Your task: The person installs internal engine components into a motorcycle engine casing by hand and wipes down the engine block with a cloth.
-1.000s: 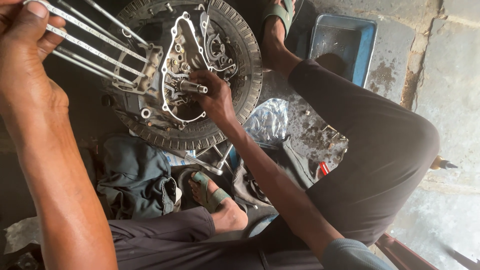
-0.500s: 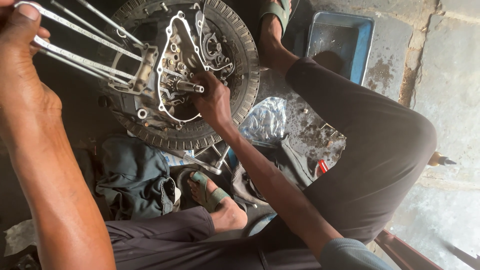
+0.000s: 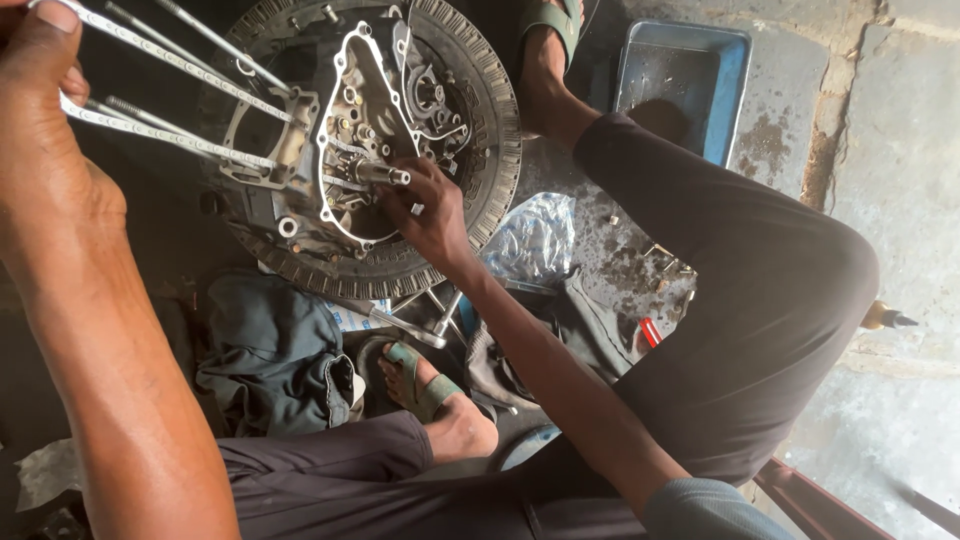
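Note:
A motorcycle engine case point(image 3: 345, 150) lies on a black tyre point(image 3: 495, 150) on the floor, its open side up with gears and a shaft showing. Several long studs point(image 3: 170, 60) stick out of it toward the upper left. My left hand point(image 3: 40, 120) grips the ends of those studs at the top left corner. My right hand point(image 3: 425, 215) reaches into the open case, fingers closed around a small part near the shaft; what it holds is hidden by the fingers.
A blue metal tray point(image 3: 690, 80) sits at the top. A clear plastic bag point(image 3: 535, 240), loose bolts point(image 3: 660, 260), a wrench point(image 3: 405, 325) and dark rags point(image 3: 275, 360) lie near my sandalled feet point(image 3: 425, 385). Cracked concrete floor point(image 3: 890, 150) at the right.
The view shifted slightly. My right hand stays at the open case, fingers working near the shaft. My left hand keeps its grip on the studs.

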